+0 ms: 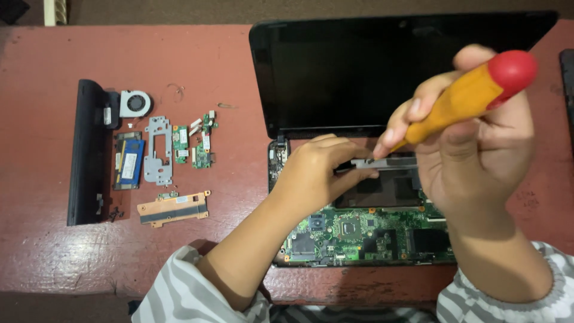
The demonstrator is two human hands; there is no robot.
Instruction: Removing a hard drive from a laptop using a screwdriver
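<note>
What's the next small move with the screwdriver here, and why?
Probably turn the screwdriver where its tip sits. The right hand grips its orange handle, tip down at the grey metal bracket near the laptop hinge, and the left hand steadies that bracket. The screw itself is hidden.

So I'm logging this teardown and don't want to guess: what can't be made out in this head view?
- Screwdriver tip: hidden behind the right hand and left hand.
- The metal bracket they touch: mostly covered by both hands, so its fastening is unseen.
- Laptop base: upper part blocked by hands.
- Dark object at right: cut off by the frame edge.
- Loose screws on the table: too small to count.
</note>
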